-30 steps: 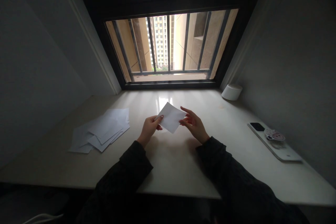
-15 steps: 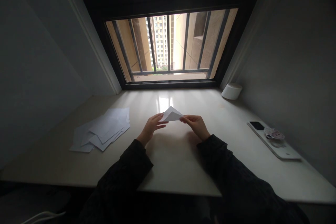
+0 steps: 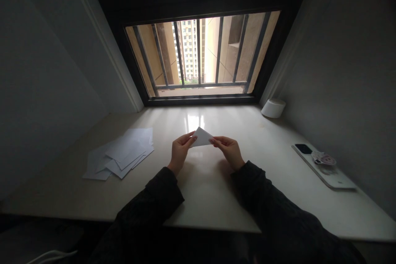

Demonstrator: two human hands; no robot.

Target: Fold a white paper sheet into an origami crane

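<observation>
Head view, looking down over a pale desk (image 3: 201, 198) toward a barred window (image 3: 201, 55). A small folded paper (image 3: 201, 137), roughly triangular, is held between both hands, above the desk and in line with the window's middle. The left hand (image 3: 181, 151) pinches the paper's left end between thumb and fingers; the fingers are only lightly curled, not clenched into a fist. The right hand (image 3: 227, 151) pinches the right end in the same way, its fingertips (image 3: 214, 141) on the paper. The hands are just apart, with the paper spanning the gap between them. Dark sleeves (image 3: 151, 202) cover both forearms.

Left of the folded paper lies a loose pile of white sheets (image 3: 122, 154), near the left hand but not touching it. Well to the right are a phone (image 3: 303, 148) and a round sticker (image 3: 323, 158) on a white board (image 3: 335, 180), and beyond them stands a white cylinder (image 3: 273, 108).
</observation>
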